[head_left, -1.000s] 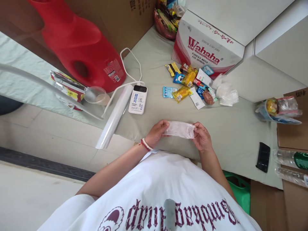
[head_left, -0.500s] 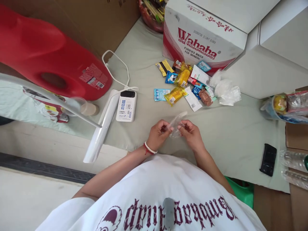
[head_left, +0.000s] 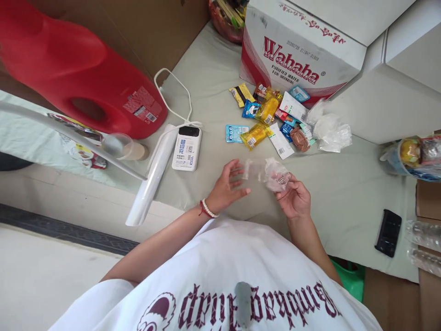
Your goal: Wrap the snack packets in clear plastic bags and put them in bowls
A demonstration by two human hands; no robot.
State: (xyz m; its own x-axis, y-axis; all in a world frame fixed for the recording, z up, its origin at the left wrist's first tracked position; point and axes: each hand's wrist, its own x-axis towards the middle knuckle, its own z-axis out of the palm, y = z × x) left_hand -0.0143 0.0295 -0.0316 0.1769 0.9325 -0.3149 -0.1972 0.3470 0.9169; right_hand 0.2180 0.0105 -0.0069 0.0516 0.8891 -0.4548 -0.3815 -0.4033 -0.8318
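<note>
Between my hands is a thin clear plastic bag [head_left: 276, 174], crumpled at one end and stretching leftward. My right hand [head_left: 295, 197] grips its right end in a pinch. Fingers spread, my left hand [head_left: 228, 185] is beside the bag's left end; whether a fingertip touches it I cannot tell. Beyond the hands lies a pile of small packaged snacks, among them a yellow packet [head_left: 255, 135], a white sachet [head_left: 280, 140], a blue packet [head_left: 237, 133] and a brown packet [head_left: 300, 139]. More crumpled clear bags [head_left: 332, 131] rest at the pile's right side.
A Wahaha water carton [head_left: 296, 59] stands behind the pile. To the left are a white power bank [head_left: 187, 149] with its cable, a white lamp bar [head_left: 151, 177], a plastic cup [head_left: 132, 149] and a large red jug [head_left: 103, 82]. A black phone-like object [head_left: 388, 233] lies at right.
My hands have moved apart, and the left one has opened its fingers. The plastic bag is spread wider, held from the right. The view has shifted slightly.
</note>
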